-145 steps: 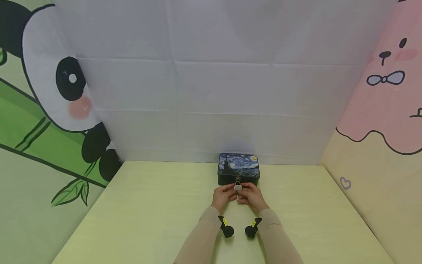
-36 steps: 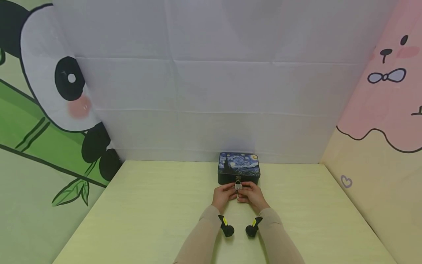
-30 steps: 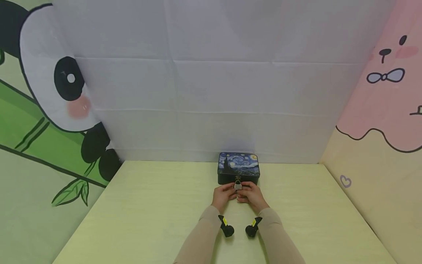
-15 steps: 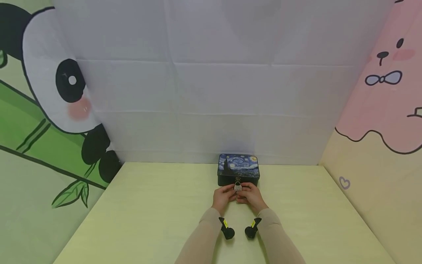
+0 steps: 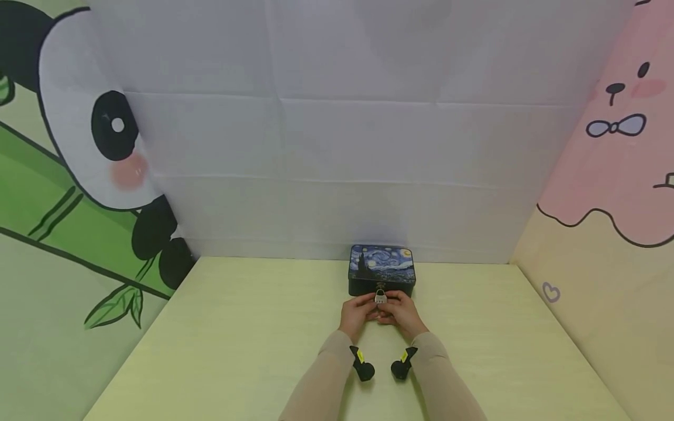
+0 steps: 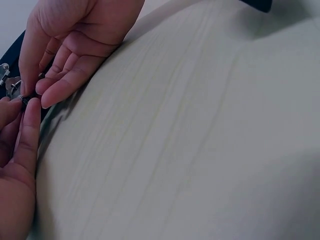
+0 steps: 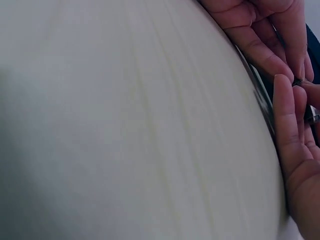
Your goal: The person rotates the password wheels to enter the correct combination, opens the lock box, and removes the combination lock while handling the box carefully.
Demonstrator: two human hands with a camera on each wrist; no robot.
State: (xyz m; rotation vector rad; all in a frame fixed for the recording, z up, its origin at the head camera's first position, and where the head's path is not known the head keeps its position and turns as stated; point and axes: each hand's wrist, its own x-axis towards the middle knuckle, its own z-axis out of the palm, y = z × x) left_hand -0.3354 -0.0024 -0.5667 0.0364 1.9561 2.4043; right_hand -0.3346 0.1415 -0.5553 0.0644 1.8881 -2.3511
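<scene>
A dark tin box with a blue swirling night-sky picture on its lid stands against the back wall, lid down. At its front clasp hangs a small silver combination padlock, dials facing up toward the head camera. My left hand pinches the padlock from the left side with thumb and fingers. From the right, my right hand pinches it too, fingertips at the dials. Both wrist views show the fingertips meeting around the lock, whose body they largely hide.
The pale yellow tabletop spreads around the hands, with a white wall sheet behind it. A panda mural covers the left wall and a pink bear mural the right. A black wrist camera hangs inside the left sleeve, another inside the right.
Both hands stay on the padlock, with only slight finger shifts. The tin box has not moved; the head view sways a little.
</scene>
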